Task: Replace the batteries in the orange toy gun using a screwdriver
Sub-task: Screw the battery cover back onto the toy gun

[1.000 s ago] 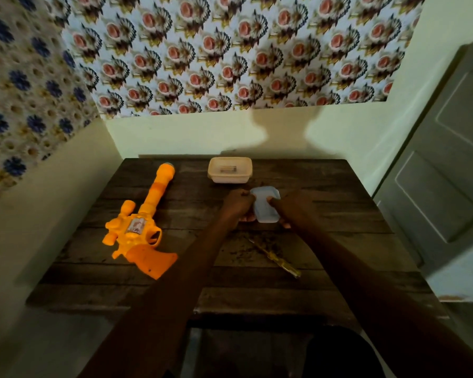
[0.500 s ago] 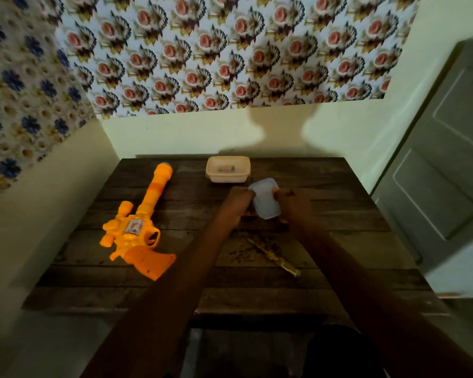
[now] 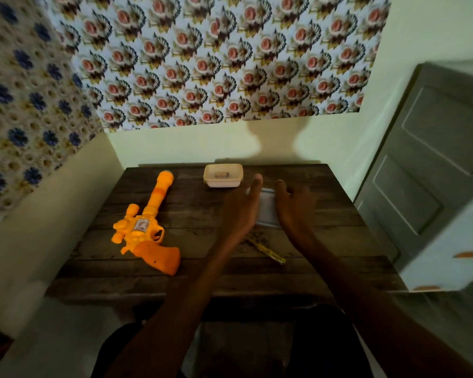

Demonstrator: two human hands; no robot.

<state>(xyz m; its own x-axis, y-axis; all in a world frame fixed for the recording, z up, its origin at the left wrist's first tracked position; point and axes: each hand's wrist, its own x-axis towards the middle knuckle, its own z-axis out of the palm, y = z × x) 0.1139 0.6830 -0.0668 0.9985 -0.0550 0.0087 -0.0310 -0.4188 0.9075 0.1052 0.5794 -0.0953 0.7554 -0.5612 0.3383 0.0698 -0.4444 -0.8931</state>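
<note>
A: Start at the left. What lies there?

B: The orange toy gun [image 3: 148,227], moulded glossy plastic, flat on its side on the dark, rough-planked wooden table [image 3: 191,274]. Its long round barrel points to the far edge, its chunky grip toward the near edge, and a small printed sticker sits on the body.

A: And further along?

B: A shallow rectangular plastic tub [image 3: 223,175] with rounded corners, pale and matte, stands at the far edge; something small lies inside, too blurred to name.

A: The hands?

B: Both forearms reach out over the table. The left hand [image 3: 242,207] is edge-up, fingers straight and together, gripping nothing. Between the hands lies a translucent, flat plastic lid [image 3: 268,208] on the table; I cannot tell if either hand touches it. The right hand [image 3: 291,205] faces the left, fingers slightly curled and spread, also empty.

A: The screwdriver?

B: The screwdriver [image 3: 266,248], thin with a yellowish handle, lies diagonally just nearer than the lid, below the wrists.
</note>
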